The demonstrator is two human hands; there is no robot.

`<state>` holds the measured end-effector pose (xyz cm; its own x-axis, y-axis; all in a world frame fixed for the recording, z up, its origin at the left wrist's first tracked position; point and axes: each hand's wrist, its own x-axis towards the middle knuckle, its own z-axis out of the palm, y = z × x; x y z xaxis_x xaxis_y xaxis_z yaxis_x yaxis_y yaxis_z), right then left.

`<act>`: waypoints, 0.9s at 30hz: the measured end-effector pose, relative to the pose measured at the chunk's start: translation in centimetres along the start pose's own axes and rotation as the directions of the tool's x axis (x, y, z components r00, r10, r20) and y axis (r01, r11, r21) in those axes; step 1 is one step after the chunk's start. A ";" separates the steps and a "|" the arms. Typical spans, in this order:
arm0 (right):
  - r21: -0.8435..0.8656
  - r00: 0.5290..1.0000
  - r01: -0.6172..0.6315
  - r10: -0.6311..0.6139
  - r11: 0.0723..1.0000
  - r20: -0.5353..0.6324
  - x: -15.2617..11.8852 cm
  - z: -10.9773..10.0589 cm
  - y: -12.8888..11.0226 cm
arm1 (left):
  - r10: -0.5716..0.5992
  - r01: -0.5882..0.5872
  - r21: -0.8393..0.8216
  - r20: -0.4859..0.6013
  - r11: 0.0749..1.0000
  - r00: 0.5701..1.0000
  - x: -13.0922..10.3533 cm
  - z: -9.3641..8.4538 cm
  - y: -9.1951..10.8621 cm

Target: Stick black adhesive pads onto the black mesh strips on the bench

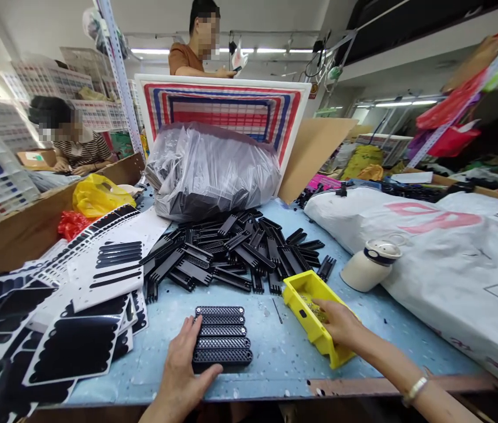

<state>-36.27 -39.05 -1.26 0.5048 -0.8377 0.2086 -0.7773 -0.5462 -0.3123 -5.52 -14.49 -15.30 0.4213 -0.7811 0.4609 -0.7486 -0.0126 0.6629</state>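
My left hand [182,355] lies against the left side of several black textured plastic strips [222,335], lined up side by side at the table's front. Its thumb and fingers are spread along their edge. My right hand [341,323] reaches into a yellow parts bin [306,320] that holds small metallic pieces [308,301]. The fingertips are down among those pieces, so what they pinch, if anything, is hidden. Between the strips and the bin lies a thin dark rod [278,311].
Behind is a heap of black plastic parts [231,249], below a plastic-bagged bundle [214,170] in a tipped white basket [226,80]. Sticker sheets [77,346] cover the left. A cream bottle [366,270] and large white sack [429,247] stand right. Two people [185,59] are beyond.
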 end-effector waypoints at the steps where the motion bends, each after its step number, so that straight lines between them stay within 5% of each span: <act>1: 0.016 0.999 0.019 -0.020 1.000 0.040 0.4 0.3 -0.2 | 0.022 -0.022 0.028 -0.004 0.999 1.000 -0.1 0.2 -0.4; 8: 0.096 0.985 0.007 -0.024 0.995 0.174 2.3 1.5 -1.1 | 0.097 -0.096 0.118 -0.006 0.988 0.995 0.1 0.6 -1.0; 13: 0.061 0.994 -0.033 0.026 0.998 0.107 2.1 1.6 -1.1 | 0.079 -0.072 0.109 -0.066 0.991 0.995 0.2 0.9 -0.1; 20: 0.018 0.996 -0.090 0.090 0.996 -0.017 1.9 -0.6 -1.1 | -0.024 0.023 0.053 0.022 0.998 0.999 0.2 -0.8 0.7; 24: 0.113 0.998 -0.015 0.021 0.994 -0.057 0.5 -2.0 -4.5 | -0.002 0.003 0.022 -0.015 1.000 1.000 -1.0 -1.8 0.0; 27: 0.220 0.969 0.223 -0.241 0.950 0.054 -1.8 0.2 -10.0 | 0.024 -0.023 0.020 -0.053 1.000 0.998 -1.7 -1.8 -0.2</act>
<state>-29.36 -32.12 1.34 0.6964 -0.6807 0.2272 -0.5426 -0.7067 -0.4541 -5.16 -12.05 -15.20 0.4296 -0.7471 0.5073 -0.7683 -0.0072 0.6401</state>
